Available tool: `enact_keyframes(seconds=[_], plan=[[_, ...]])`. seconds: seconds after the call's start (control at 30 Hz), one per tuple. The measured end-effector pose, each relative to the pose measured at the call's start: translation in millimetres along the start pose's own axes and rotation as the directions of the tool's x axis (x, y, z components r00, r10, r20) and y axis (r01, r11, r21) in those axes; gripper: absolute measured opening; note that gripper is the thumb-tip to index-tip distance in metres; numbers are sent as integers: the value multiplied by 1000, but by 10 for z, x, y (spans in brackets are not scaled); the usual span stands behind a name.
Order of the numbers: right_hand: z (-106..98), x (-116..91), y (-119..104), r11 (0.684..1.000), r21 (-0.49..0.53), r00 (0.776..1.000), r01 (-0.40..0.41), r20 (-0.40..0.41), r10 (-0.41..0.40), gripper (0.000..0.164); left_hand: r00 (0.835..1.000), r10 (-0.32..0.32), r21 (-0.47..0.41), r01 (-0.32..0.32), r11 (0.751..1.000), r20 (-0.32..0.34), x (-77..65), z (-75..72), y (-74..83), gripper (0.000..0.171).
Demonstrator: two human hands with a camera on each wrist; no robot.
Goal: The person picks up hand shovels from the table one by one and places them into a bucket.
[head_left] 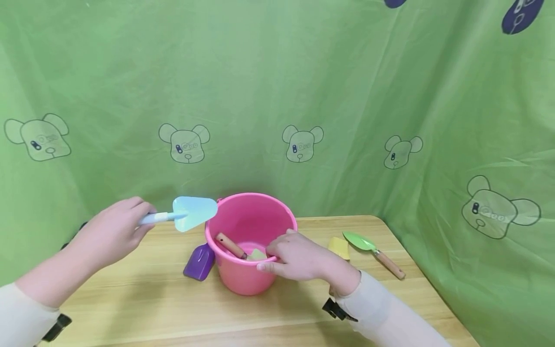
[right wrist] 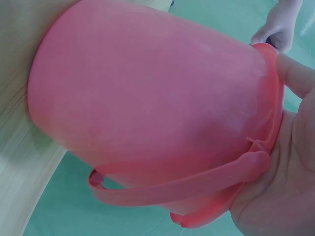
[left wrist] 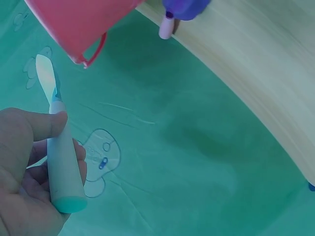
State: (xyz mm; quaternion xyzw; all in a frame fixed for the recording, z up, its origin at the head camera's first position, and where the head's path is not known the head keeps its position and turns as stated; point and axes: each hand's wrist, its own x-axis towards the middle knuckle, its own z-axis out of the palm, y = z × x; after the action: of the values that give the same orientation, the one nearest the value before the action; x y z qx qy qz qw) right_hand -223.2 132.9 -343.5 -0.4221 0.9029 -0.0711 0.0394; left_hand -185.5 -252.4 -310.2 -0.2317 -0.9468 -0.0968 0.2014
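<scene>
In the head view, my left hand [head_left: 114, 231] holds a light blue toy trowel [head_left: 195, 212] by its handle, up at the bucket's left rim. The left wrist view shows the thumb and fingers around that pale handle [left wrist: 65, 162]. A pink bucket [head_left: 243, 279] stands upright on the table. My right hand [head_left: 299, 255] grips its near right rim, fingertips inside and thumb over the outside edge. Within the bucket lies a tool with a wooden handle [head_left: 231, 246] and a pale yellowish end [head_left: 257, 254]. The bucket's handle [right wrist: 172, 189] hangs down in the right wrist view.
A purple shovel [head_left: 199, 262] lies left of the bucket. To the right are a yellow tool [head_left: 338, 247], partly behind my right arm, and a green trowel [head_left: 361, 241] with a wooden handle. Green cloth [head_left: 243, 72] with bear prints surrounds the wooden table [head_left: 173, 313].
</scene>
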Motion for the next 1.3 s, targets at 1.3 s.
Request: enact_keyframes(seconds=[1.3], plan=[[20,1,11,1000,-3,1000,-3,-3,3,43,1000,-9,-100,8,995,-5,514,389,510,21]])
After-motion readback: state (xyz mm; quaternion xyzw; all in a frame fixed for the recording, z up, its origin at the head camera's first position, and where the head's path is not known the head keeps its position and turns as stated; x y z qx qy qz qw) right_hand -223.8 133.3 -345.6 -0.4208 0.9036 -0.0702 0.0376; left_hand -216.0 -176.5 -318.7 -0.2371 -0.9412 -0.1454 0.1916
